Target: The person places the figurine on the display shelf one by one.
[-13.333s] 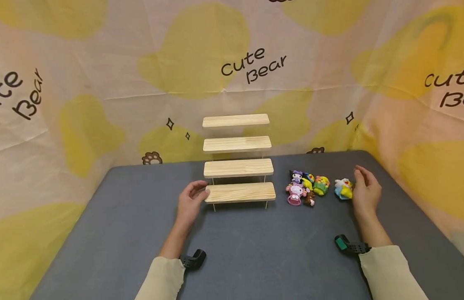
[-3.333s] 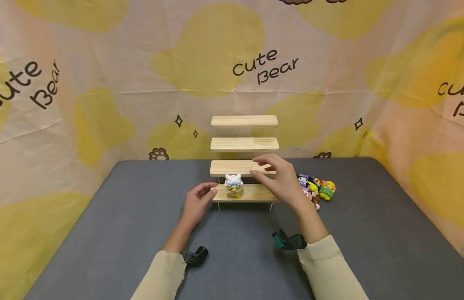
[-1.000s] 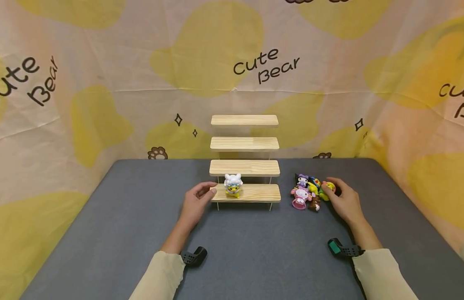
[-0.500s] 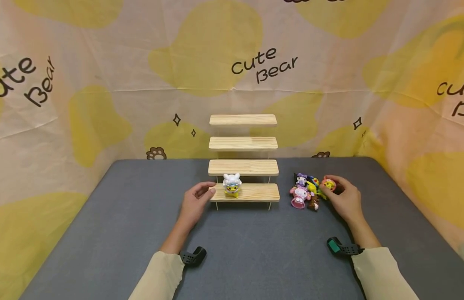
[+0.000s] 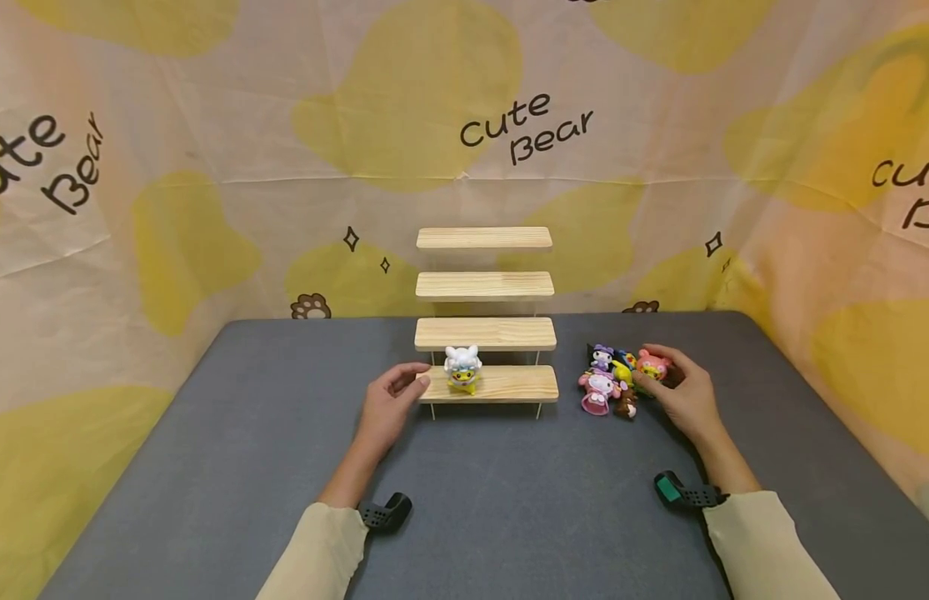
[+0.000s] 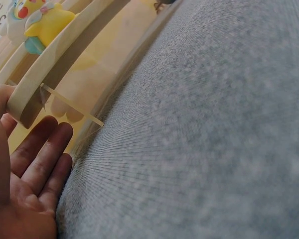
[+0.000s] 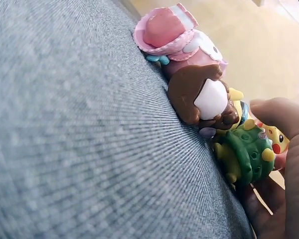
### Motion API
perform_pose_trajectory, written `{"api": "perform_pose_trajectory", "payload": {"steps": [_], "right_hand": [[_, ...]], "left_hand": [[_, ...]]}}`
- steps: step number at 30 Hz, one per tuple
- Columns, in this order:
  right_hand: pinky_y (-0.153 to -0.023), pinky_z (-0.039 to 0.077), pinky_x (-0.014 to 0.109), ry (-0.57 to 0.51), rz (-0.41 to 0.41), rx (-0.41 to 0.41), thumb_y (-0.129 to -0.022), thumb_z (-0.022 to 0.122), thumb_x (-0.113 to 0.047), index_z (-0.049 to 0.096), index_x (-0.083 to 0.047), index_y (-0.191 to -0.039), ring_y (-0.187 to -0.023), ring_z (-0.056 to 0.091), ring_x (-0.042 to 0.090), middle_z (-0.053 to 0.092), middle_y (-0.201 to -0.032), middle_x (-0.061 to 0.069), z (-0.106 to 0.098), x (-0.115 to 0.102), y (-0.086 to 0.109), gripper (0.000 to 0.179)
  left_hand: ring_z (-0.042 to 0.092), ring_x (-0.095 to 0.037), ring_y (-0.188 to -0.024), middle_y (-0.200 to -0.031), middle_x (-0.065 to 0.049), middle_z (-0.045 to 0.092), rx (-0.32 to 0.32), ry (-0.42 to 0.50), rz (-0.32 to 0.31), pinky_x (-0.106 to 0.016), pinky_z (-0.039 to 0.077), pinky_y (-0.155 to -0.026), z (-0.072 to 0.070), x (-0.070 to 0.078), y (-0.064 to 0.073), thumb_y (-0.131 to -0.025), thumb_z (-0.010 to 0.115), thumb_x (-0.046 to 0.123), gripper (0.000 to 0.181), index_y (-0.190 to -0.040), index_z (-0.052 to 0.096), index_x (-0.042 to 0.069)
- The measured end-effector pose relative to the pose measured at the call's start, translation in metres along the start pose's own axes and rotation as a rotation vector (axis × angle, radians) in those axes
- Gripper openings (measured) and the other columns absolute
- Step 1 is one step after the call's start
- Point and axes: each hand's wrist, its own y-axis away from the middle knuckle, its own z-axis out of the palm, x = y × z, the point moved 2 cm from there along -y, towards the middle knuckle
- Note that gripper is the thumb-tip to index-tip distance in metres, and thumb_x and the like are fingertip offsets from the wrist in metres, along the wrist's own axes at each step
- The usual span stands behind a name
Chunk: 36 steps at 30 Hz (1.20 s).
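A four-tier wooden display stand (image 5: 485, 383) stands on the grey table. My left hand (image 5: 385, 408) pinches the left end of its lowest board (image 6: 45, 69) between thumb and index finger, the other fingers extended below. On that board sits a figurine (image 5: 462, 371) with a white-eared hood and yellow body. To the right, my right hand (image 5: 689, 400) holds a green-bodied toy figurine (image 7: 249, 152) with a yellow face and pink top, thumb on one side and fingers on the other. The held figurine is close to the other toys, partly hidden by the thumb in the head view.
Beside the right hand lie several small figurines: a purple-and-black one (image 5: 601, 357), a pink one (image 5: 598, 390), a brown one (image 7: 187, 94) and a yellow-and-blue one. A printed cloth (image 5: 404, 100) hangs behind the table (image 5: 509, 500).
The white-hooded figurine went onto the lowest board earlier. The right hand then returned to the toys, took the green figurine and turned it, its pink top now up. The left hand stays at the board.
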Motion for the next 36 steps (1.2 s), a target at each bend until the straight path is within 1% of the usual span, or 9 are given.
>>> {"api": "perform_pose_trajectory", "payload": {"steps": [4, 8, 11, 19, 23, 26, 29, 33, 36], "right_hand": [[-0.073, 0.045, 0.006, -0.023, -0.020, 0.009, -0.091, 0.076, -0.013, 0.065, -0.003, -0.131, -0.084, 0.057, -0.007, 0.061, -0.105, -0.020, 0.000, -0.001, -0.001, 0.043], [-0.074, 0.046, 0.006, -0.042, -0.032, 0.005, -0.090, 0.076, -0.012, 0.065, -0.003, -0.131, -0.084, 0.057, -0.007, 0.062, -0.104, -0.021, 0.000, 0.000, -0.003, 0.043], [-0.075, 0.046, 0.006, -0.059, -0.030, 0.011, -0.090, 0.077, -0.010, 0.066, -0.002, -0.130, -0.084, 0.057, -0.007, 0.062, -0.103, -0.023, 0.000, 0.001, -0.003, 0.042], [-0.079, 0.047, 0.004, -0.082, 0.017, 0.047, -0.088, 0.079, -0.011, 0.067, 0.000, -0.128, -0.088, 0.058, -0.009, 0.063, -0.103, -0.025, -0.003, 0.000, -0.003, 0.044], [-0.078, 0.047, 0.005, -0.140, 0.066, 0.090, -0.086, 0.080, -0.008, 0.066, 0.002, -0.129, -0.087, 0.060, -0.008, 0.065, -0.102, -0.026, -0.007, -0.006, -0.005, 0.046], [-0.078, 0.048, 0.005, -0.164, 0.086, 0.114, -0.086, 0.080, -0.006, 0.065, 0.003, -0.129, -0.086, 0.061, -0.008, 0.066, -0.101, -0.026, -0.014, -0.013, -0.008, 0.047], [-0.078, 0.049, 0.005, -0.155, 0.071, 0.118, -0.087, 0.078, -0.005, 0.064, 0.004, -0.129, -0.085, 0.061, -0.008, 0.066, -0.101, -0.027, -0.021, -0.022, -0.010, 0.045], [-0.076, 0.049, 0.005, -0.128, 0.020, 0.102, -0.088, 0.077, -0.004, 0.064, 0.005, -0.129, -0.083, 0.061, -0.008, 0.065, -0.100, -0.026, -0.029, -0.035, -0.013, 0.044], [-0.075, 0.050, 0.005, -0.111, -0.018, 0.069, -0.088, 0.077, -0.004, 0.064, 0.004, -0.130, -0.083, 0.061, -0.007, 0.065, -0.101, -0.025, -0.032, -0.046, -0.014, 0.045]], "left_hand": [[0.064, -0.001, -0.104, -0.122, -0.015, 0.072, 0.004, -0.002, 0.008, -0.016, 0.051, -0.084, 0.000, 0.000, 0.000, -0.096, 0.070, 0.017, 0.026, -0.119, 0.072, 0.006], [0.064, -0.002, -0.104, -0.122, -0.015, 0.072, 0.013, -0.008, 0.006, -0.016, 0.051, -0.084, -0.002, 0.000, -0.001, -0.096, 0.070, 0.017, 0.025, -0.118, 0.072, 0.006], [0.064, -0.002, -0.105, -0.122, -0.015, 0.072, 0.007, -0.008, 0.003, -0.016, 0.051, -0.084, -0.002, 0.000, -0.001, -0.096, 0.070, 0.018, 0.025, -0.118, 0.072, 0.007], [0.064, 0.000, -0.104, -0.123, -0.015, 0.072, -0.008, 0.007, 0.003, -0.015, 0.050, -0.085, -0.001, 0.003, -0.001, -0.096, 0.070, 0.017, 0.026, -0.119, 0.071, 0.006], [0.064, 0.002, -0.103, -0.123, -0.015, 0.071, -0.011, 0.008, 0.004, -0.015, 0.050, -0.085, 0.000, 0.002, -0.002, -0.095, 0.070, 0.016, 0.026, -0.119, 0.071, 0.006], [0.064, 0.002, -0.103, -0.123, -0.015, 0.072, -0.012, 0.006, 0.004, -0.015, 0.050, -0.085, 0.000, 0.001, -0.002, -0.095, 0.070, 0.016, 0.026, -0.119, 0.071, 0.006], [0.064, 0.002, -0.103, -0.123, -0.015, 0.072, -0.012, 0.007, 0.002, -0.015, 0.050, -0.085, 0.000, 0.001, -0.002, -0.095, 0.071, 0.016, 0.026, -0.119, 0.072, 0.006], [0.064, 0.002, -0.104, -0.123, -0.014, 0.072, -0.011, 0.005, -0.001, -0.016, 0.050, -0.085, 0.000, 0.001, -0.001, -0.095, 0.071, 0.017, 0.026, -0.119, 0.072, 0.007], [0.064, 0.002, -0.104, -0.123, -0.014, 0.072, -0.010, 0.003, -0.003, -0.016, 0.050, -0.085, -0.001, 0.001, -0.001, -0.095, 0.071, 0.018, 0.026, -0.119, 0.072, 0.007]]}}
